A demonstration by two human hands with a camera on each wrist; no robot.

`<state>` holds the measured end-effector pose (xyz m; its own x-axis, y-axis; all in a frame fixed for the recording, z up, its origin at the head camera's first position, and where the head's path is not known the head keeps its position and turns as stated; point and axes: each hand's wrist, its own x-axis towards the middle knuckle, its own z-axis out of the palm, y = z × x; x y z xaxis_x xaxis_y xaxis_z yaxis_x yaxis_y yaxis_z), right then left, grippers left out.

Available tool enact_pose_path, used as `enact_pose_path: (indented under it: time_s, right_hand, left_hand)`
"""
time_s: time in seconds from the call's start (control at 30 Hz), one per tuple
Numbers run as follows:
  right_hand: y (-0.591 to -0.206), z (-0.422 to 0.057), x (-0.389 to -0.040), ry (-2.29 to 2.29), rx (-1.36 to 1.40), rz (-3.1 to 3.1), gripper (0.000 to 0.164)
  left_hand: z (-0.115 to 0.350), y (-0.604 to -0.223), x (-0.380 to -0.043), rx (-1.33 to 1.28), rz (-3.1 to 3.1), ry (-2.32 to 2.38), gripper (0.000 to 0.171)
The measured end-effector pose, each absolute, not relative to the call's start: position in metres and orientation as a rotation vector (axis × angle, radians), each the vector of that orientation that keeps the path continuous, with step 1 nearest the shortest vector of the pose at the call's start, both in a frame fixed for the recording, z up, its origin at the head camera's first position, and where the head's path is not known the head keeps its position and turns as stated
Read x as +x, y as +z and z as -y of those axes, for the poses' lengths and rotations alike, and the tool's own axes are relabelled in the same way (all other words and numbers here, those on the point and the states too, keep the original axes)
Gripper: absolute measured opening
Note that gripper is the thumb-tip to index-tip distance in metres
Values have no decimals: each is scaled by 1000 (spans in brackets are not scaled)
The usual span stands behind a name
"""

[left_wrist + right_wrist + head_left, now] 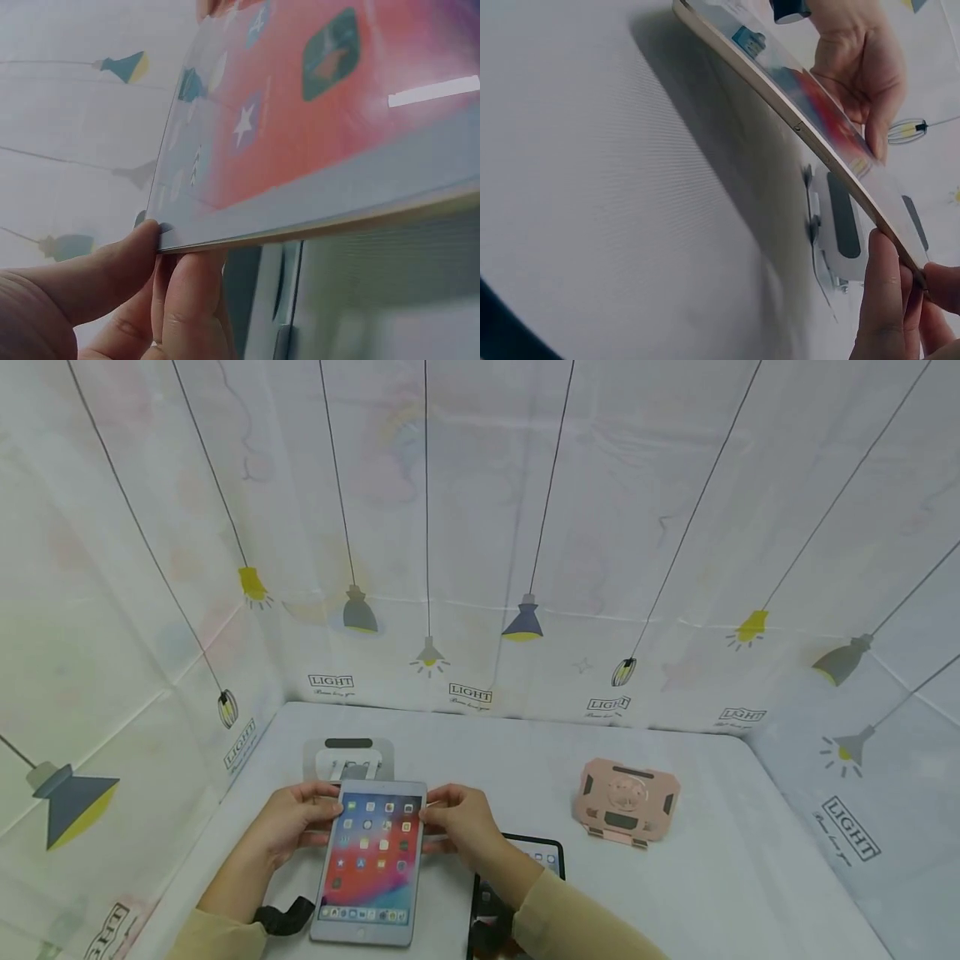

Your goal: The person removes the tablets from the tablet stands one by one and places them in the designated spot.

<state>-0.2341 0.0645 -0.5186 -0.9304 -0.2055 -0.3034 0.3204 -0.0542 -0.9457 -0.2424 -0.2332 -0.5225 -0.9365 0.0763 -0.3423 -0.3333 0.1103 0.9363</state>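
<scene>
A white-framed tablet [371, 860] with a lit home screen of app icons is held between both hands in the head view. My left hand [288, 818] pinches its upper left edge, thumb on the front and fingers behind. On the opposite edge, my right hand [468, 827] pinches near the top corner in the same way. The right wrist view shows the tablet's thin gold side [799, 127] slanting above the white table, its shadow below. Just beyond the tablet's top edge lies a grey folding stand [386, 760], partly covered by it.
A pink folding stand [660, 793] lies at the right of the white table [720, 877]. Under my right forearm is a black-edged tablet [551, 852], partly hidden. A curtain [480, 527] printed with hanging lamps surrounds the table's back and sides.
</scene>
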Motion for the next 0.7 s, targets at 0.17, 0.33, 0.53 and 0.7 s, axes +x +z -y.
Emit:
enact_pose_path:
  time_s: [0.17, 0.33, 0.53, 0.7]
  right_hand:
    - [-524, -66, -232, -2042, 122, -1869, 27]
    - [-528, -67, -229, -2024, 125, -1868, 26]
    - [-530, -69, -226, -2029, 130, -1846, 26]
    - [-533, -70, -224, -2034, 146, -1844, 26]
  left_hand:
    - [232, -527, -239, -267, -2086, 1887, 34]
    - [229, -531, -235, -290, -2085, 1872, 37]
    - [228, -534, -233, -304, -2069, 1866, 38]
    - [227, -535, -232, -278, -2056, 1867, 37]
